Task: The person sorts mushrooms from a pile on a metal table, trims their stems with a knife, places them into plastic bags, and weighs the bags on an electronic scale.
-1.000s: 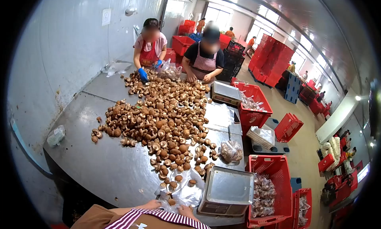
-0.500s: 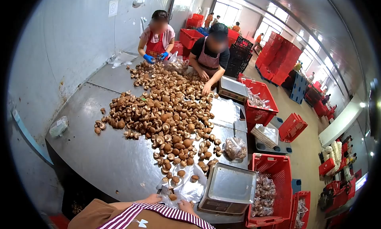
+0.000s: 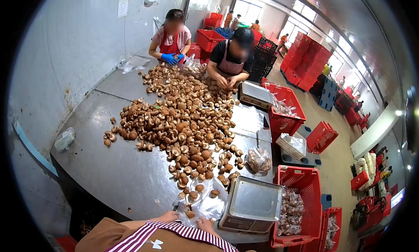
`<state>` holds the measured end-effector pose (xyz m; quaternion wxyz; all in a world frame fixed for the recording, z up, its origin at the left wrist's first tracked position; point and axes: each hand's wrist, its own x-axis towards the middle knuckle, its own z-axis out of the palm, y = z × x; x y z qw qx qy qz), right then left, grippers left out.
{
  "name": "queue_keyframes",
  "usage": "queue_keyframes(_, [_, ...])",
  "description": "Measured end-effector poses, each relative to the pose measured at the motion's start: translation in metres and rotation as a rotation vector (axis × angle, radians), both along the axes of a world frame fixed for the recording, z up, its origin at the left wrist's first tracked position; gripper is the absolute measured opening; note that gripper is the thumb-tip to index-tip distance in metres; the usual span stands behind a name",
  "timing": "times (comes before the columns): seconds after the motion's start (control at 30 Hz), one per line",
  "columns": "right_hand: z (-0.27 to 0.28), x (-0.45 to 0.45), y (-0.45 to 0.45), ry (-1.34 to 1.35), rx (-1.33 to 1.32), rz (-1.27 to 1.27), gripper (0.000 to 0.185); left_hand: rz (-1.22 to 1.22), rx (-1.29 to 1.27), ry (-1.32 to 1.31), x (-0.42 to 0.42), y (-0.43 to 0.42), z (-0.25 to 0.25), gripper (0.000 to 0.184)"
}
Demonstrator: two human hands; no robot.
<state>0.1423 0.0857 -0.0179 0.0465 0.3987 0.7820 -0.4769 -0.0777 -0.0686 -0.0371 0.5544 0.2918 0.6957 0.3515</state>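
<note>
While the left hand (image 3: 169, 216) meets the near left edge of a clear plastic bag (image 3: 216, 204) with its fingers partly bent, the right hand (image 3: 205, 226) touches the bag's near right side; how tightly either one grips the film I cannot tell. The bag lies on the steel counter (image 3: 109, 173) between and just beyond the hands, with a few shiitake mushrooms at it, one of them between the two hands; whether they sit inside or on top is unclear. Farther ahead of both hands spreads a large mushroom heap (image 3: 179, 125). Just right of the right hand stands a weighing scale (image 3: 255, 199), and past that a red crate (image 3: 312, 208) holding bagged mushrooms (image 3: 291, 210)
</note>
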Motion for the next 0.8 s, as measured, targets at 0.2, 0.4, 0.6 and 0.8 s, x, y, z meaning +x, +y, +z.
queue_keyframes(0.2, [-0.003, 0.001, -0.001, 0.007, -0.01, -0.036, 0.044, 0.022, -0.002, -0.03, 0.001, 0.0, 0.012, 0.035])
queue_keyframes(0.4, [0.0, 0.002, -0.003, -0.002, 0.061, -0.023, 0.045, 0.021, -0.029, 0.028, 0.001, 0.001, 0.018, 0.034])
queue_keyframes(0.6, [0.048, -0.004, 0.0, -0.015, -0.067, -0.052, 0.04, 0.011, -0.022, 0.048, 0.0, 0.001, 0.007, 0.035])
queue_keyframes(0.8, [0.032, -0.002, 0.0, -0.058, -0.018, -0.043, 0.041, -0.013, -0.024, 0.033, -0.001, 0.004, 0.03, 0.036])
